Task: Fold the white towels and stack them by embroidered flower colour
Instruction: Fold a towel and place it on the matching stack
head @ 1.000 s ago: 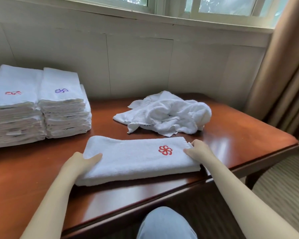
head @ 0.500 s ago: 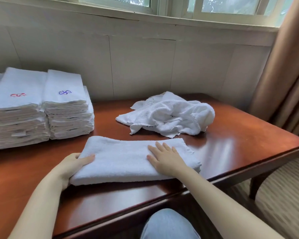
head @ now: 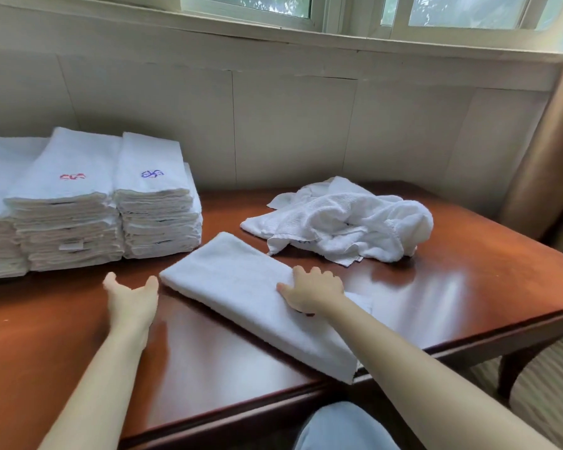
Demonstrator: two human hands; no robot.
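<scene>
Head view: folded towel (head: pixel 241 287) lies slantwise on the table (head: pixel 468 287), with the right hand (head: pixel 312 289) pressing down on it, not gripping.
Left hand (head: pixel 130 298) is spread and holds nothing, just left of that towel. Beyond the towel stand a red-flower stack (head: pixel 69 222) and a blue-flower stack (head: pixel 160 222); no writing is readable.

Place: I sit in a room like a hotel room | top: window (head: pixel 462 11) | right edge: brown curtain (head: pixel 546 164) | lower right: striped carpet (head: pixel 553 394) | left: many same white towels (head: pixel 69 222) on wood table (head: pixel 468 303)
</scene>
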